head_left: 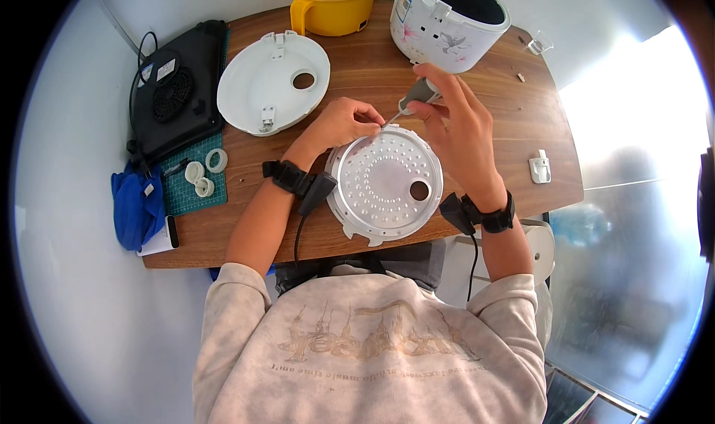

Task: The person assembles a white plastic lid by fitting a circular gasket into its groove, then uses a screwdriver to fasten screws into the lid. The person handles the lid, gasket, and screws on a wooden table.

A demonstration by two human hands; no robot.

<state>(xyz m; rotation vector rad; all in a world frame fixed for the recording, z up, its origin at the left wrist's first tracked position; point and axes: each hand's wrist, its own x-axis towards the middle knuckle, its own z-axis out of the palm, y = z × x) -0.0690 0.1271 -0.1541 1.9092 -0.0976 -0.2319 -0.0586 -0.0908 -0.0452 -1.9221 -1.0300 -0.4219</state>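
In front of me a round silver metal inner lid [387, 200] with rows of small bumps, a round hole and a white rim lies on the wooden table. My right hand [462, 122] grips a grey-handled screwdriver [418, 96], its shaft slanting down to the lid's far edge. At that same spot my left hand [346, 126] has thumb and fingertips pinched together by the screwdriver's tip. Whatever sits between those left fingertips is too small or hidden to make out. Black straps with small boxes are on both wrists.
A white outer lid [249, 89] lies at the far left, beside an upturned black cooktop [179, 89]. At the back stand a yellow pot [335, 14] and a white rice cooker body [447, 36]. White rings [216, 160] rest on a green mat; a small white part [540, 168] is at right.
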